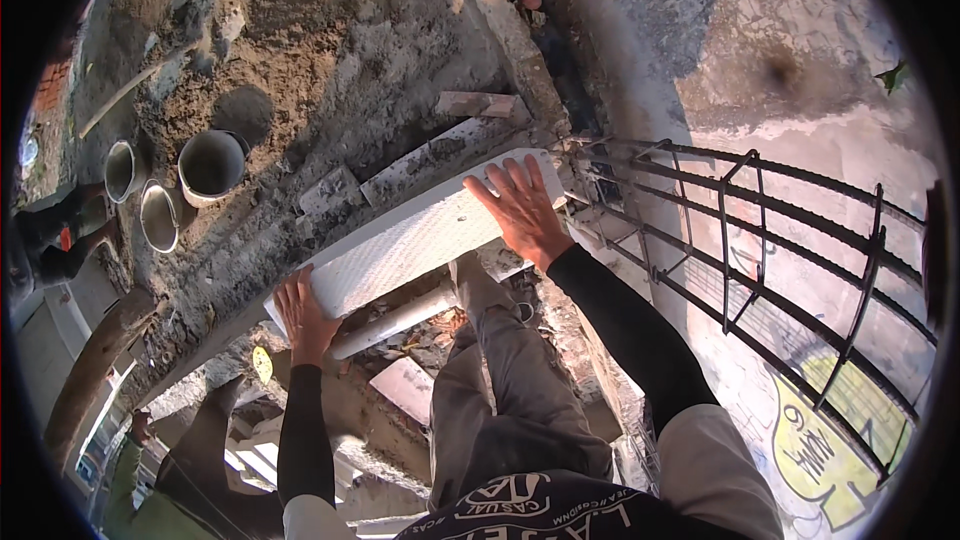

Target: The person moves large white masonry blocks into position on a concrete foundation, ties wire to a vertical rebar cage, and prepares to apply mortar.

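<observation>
A long, pale block with a ribbed face lies slanted across the top of a low wall in front of me. My left hand rests at its left end, fingers stretched over the edge and thumb against the near side. On the right end, my right hand lies flat with its fingers spread. Both palms touch the block; neither wraps round it. Behind it sit a mortar-smeared pale block, a smaller grey block and a broken brick piece.
Rebar cages jut out at the right, beside a painted wall. Three buckets stand on sandy ground at the left. Below the block run a pale pipe and a loose slab. Another person is at lower left.
</observation>
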